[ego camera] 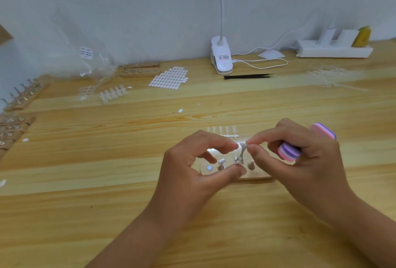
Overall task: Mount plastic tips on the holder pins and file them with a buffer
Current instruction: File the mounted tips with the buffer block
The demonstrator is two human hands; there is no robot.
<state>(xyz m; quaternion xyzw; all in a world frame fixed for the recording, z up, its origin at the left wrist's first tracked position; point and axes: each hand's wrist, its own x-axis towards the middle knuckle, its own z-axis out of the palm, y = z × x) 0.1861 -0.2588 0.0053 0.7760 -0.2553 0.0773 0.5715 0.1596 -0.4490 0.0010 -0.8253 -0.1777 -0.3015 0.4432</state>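
A small wooden holder block (255, 174) lies on the table under my hands, with several metal pins; one upright pin (241, 154) stands between my fingertips. My left hand (192, 169) arches over the block, its forefinger touching the pin's top from the left. My right hand (300, 160) pinches the pin's top, where a clear plastic tip is hard to make out. The same hand keeps a pink and purple buffer block (308, 143) tucked under its curled fingers. A clear strip of tips (225, 131) lies just behind the block.
Farther back lie white tip strips (112, 95), a sheet of white adhesive dots (170, 77), another wooden pin holder (140, 70), black tweezers (248, 76) and a clip lamp (221, 55). More pin holders (23, 98) line the left edge. A power strip (334, 48) sits at the back right.
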